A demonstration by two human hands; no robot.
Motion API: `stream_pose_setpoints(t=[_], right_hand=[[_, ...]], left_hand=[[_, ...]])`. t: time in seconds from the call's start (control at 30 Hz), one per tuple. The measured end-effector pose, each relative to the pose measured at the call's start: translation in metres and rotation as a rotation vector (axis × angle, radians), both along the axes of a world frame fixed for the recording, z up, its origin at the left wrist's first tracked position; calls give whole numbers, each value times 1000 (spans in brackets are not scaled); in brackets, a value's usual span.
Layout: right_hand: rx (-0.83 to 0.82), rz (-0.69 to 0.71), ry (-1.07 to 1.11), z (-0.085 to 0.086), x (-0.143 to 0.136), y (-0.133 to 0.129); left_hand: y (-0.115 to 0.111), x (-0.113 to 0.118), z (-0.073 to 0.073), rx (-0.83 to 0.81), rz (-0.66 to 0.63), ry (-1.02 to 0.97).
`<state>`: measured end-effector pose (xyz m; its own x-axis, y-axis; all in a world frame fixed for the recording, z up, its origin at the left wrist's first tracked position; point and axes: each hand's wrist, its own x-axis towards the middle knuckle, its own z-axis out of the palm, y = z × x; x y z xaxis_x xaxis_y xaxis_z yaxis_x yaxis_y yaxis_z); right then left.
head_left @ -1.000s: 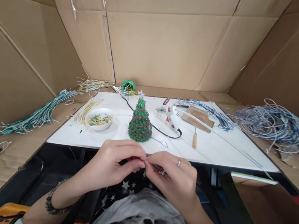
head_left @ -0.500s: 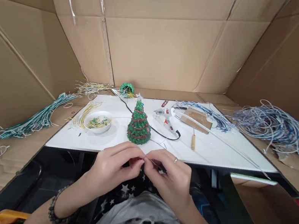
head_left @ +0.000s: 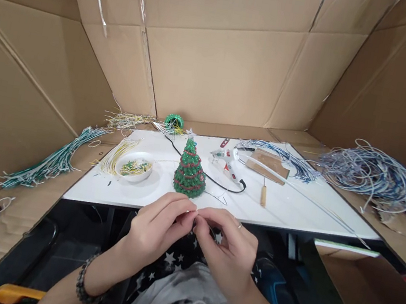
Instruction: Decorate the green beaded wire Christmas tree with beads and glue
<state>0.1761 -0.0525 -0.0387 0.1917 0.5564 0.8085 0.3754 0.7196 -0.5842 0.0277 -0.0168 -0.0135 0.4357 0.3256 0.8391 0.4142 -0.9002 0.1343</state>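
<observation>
My left hand (head_left: 160,226) and my right hand (head_left: 228,245) meet fingertip to fingertip just off the front edge of the white table. Both are pinched closed on something too small to make out; a thin dark wire seems to run by the right fingers. Directly beyond them a green beaded Christmas tree (head_left: 190,173) stands upright, wound with red strands and topped by a pale star. Left of the tree is a white bowl (head_left: 148,169) holding short green, yellow and white pieces.
Behind the tree lie a hot glue gun (head_left: 229,163) with a black cord, a cardboard piece (head_left: 268,164) and a wooden-handled awl (head_left: 263,195). Blue-white wires (head_left: 375,174) heap at the right, green-white wires (head_left: 54,160) at the left. A green ring-shaped piece (head_left: 174,122) is at the back.
The view has shifted slightly. My hands stay together at nearly the same spot, with the right fingers turned a little.
</observation>
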Motion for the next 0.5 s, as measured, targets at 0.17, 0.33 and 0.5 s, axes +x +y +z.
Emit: stream_pose_setpoints(t=[0.17,0.33,0.5], right_hand=[[-41,-18,-32,-8,4,5],[-27,-75,-194,-15,17,12],[-209,36,-287,-31,27,11]], left_hand=[[4,2,1,-75,-19,-17],[4,-2,11,-67,4,-25],[3,-17,29,-117,80,-247]])
